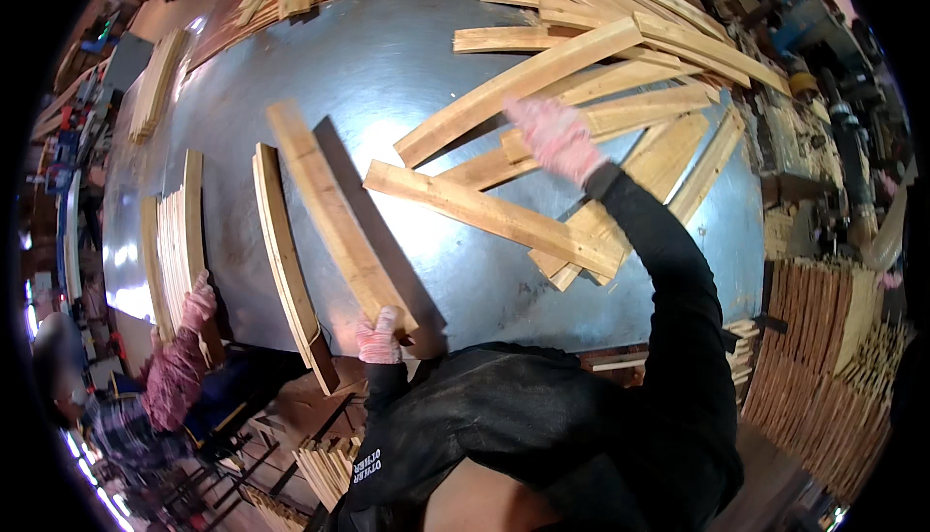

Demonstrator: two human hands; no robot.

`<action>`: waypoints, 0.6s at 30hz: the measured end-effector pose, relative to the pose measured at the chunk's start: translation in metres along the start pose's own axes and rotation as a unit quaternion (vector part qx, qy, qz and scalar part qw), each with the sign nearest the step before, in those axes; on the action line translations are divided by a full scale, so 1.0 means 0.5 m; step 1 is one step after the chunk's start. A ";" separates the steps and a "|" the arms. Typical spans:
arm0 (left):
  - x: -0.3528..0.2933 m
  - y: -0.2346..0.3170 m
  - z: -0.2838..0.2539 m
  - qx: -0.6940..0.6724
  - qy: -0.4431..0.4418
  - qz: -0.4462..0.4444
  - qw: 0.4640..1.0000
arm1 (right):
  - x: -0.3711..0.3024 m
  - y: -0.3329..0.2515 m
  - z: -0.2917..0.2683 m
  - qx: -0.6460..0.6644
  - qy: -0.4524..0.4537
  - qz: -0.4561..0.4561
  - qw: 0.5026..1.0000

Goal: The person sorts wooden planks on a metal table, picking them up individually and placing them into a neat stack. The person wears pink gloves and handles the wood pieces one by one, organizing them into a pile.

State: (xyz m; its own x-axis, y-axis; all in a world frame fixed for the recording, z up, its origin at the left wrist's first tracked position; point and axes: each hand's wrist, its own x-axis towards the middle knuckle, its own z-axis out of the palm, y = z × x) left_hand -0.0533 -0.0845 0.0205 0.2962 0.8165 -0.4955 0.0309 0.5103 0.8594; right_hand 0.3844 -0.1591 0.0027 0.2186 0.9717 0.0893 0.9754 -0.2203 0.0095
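Your left hand [379,336] has fingers clamped on the plank [335,217] at its near end — long axis running away from you. Right of it, your right hand [557,140] — fingers unclear — is over the pile [639,115].

Here's the metal tabletop [368,57], broad, grey and gleaming, and look at the narrow stack of boards [281,251] on it, near end poking out past the table's edge! Just left of that stack, a row of slats [172,251], packed tight side by side. Beyond them, farther off to the stack's left, another bundle [158,86] lies on the metal. And well to the stack's right, what a tangle: loose planks [581,59] crossing, overlapping, fanning out, one slanting plank [465,207] pointing back toward the stack.
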 end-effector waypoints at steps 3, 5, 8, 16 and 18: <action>-0.009 -0.007 0.029 0.023 -0.019 -0.045 0.999 | 0.106 0.128 0.015 -0.139 0.053 0.025 0.989; -0.010 0.011 0.050 0.045 0.005 -0.053 0.998 | 0.162 0.151 -0.005 -0.122 -0.028 0.037 0.991; -0.010 0.031 0.053 0.077 0.016 -0.049 0.996 | 0.261 0.159 0.041 -0.090 -0.081 -0.028 0.992; 0.054 0.024 0.028 0.265 0.026 -0.039 0.963 | 0.238 -0.040 -0.009 0.246 -0.259 -0.005 0.934; 0.111 -0.032 0.041 0.404 0.003 -0.018 0.915 | 0.163 -0.077 0.157 0.213 -0.081 -0.120 0.966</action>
State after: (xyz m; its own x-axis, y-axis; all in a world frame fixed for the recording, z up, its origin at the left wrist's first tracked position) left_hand -0.0178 -0.0531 -0.0183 0.2761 0.8057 -0.5240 0.7360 0.1734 0.6544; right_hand 0.3668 -0.0645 -0.0685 -0.0467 0.9987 -0.0219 0.9141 0.0339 -0.4040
